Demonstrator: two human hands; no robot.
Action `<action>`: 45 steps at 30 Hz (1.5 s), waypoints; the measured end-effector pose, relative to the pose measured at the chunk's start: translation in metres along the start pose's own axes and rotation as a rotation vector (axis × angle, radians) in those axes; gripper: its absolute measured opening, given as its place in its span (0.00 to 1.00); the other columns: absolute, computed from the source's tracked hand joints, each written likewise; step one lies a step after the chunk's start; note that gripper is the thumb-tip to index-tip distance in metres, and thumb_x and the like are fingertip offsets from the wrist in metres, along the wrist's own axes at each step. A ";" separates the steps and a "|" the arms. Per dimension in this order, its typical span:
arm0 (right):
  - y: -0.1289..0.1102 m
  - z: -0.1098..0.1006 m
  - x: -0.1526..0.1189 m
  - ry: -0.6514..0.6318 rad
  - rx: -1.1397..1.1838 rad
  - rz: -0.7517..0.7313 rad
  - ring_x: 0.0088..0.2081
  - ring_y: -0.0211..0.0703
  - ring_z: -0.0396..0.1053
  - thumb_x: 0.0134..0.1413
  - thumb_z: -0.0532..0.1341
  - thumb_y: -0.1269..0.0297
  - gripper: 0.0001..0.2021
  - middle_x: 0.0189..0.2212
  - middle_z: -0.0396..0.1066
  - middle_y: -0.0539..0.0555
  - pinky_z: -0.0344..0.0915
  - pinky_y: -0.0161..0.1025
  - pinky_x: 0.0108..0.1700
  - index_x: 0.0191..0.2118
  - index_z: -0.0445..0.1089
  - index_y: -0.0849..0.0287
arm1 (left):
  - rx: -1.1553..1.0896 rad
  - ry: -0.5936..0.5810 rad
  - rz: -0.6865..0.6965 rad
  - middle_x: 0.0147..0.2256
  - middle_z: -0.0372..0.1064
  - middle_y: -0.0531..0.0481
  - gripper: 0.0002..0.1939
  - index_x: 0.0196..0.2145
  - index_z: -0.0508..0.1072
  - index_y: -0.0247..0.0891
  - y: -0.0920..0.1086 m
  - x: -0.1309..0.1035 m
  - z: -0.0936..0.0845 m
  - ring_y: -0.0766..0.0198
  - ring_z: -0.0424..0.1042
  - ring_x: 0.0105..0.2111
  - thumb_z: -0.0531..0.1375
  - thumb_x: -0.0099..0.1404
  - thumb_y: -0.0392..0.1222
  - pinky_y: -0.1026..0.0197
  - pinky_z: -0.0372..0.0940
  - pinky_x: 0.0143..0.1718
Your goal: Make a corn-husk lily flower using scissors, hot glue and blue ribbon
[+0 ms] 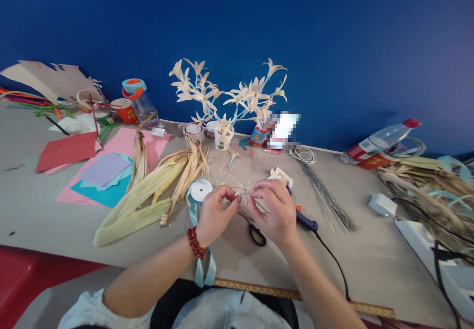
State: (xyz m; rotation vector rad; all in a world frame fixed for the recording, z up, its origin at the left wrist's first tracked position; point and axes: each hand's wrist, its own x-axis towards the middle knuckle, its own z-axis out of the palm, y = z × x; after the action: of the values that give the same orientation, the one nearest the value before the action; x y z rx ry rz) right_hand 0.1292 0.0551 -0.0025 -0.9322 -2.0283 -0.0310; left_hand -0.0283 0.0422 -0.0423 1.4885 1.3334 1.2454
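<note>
My left hand (219, 210) and my right hand (274, 209) meet above the middle of the table, with thumbs and fingers pinched. Between the fingertips is a small pale corn husk piece (242, 190), petal-like and partly hidden by the fingers. A ribbon roll (201, 190) lies just left of my left hand, its light-blue ribbon trailing under that wrist. Black-handled scissors (257, 235) rest beneath my hands. A dark-blue corded tool, apparently a glue gun (306, 221), lies right of my right hand. Farther back, husk flowers (255, 92) on blue stems stand in a white cup (224, 137).
Corn husks (148, 195) and coloured paper (107, 173) spread across the left. Thin wires (326, 190) lie right of my hands, below a lit phone (283, 130). A plastic bottle (381, 141), more husks (425, 190) and a power strip (425, 255) occupy the right side.
</note>
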 end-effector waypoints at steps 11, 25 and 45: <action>0.000 -0.001 -0.001 0.002 0.024 0.013 0.36 0.46 0.68 0.50 0.63 0.77 0.08 0.34 0.70 0.56 0.66 0.45 0.39 0.33 0.66 0.57 | -0.075 -0.010 -0.020 0.25 0.68 0.53 0.06 0.26 0.68 0.37 -0.003 0.000 0.002 0.65 0.66 0.28 0.59 0.60 0.40 0.64 0.61 0.33; 0.002 -0.001 -0.003 -0.015 0.024 0.046 0.37 0.48 0.69 0.51 0.63 0.75 0.08 0.35 0.70 0.56 0.66 0.46 0.40 0.35 0.68 0.56 | -0.126 -0.024 -0.037 0.24 0.69 0.53 0.07 0.26 0.67 0.38 -0.003 0.000 0.002 0.65 0.67 0.27 0.59 0.61 0.41 0.64 0.62 0.33; 0.008 -0.007 -0.001 -0.076 -0.052 0.003 0.42 0.50 0.69 0.53 0.62 0.73 0.06 0.39 0.72 0.57 0.66 0.48 0.44 0.36 0.69 0.55 | -0.124 -0.033 -0.039 0.24 0.70 0.53 0.08 0.26 0.68 0.37 -0.001 -0.001 0.002 0.65 0.67 0.27 0.60 0.60 0.42 0.64 0.61 0.33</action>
State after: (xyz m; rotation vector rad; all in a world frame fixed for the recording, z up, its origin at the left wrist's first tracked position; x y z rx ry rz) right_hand 0.1390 0.0577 -0.0010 -0.9817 -2.1053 -0.0477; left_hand -0.0266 0.0414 -0.0444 1.3848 1.2349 1.2506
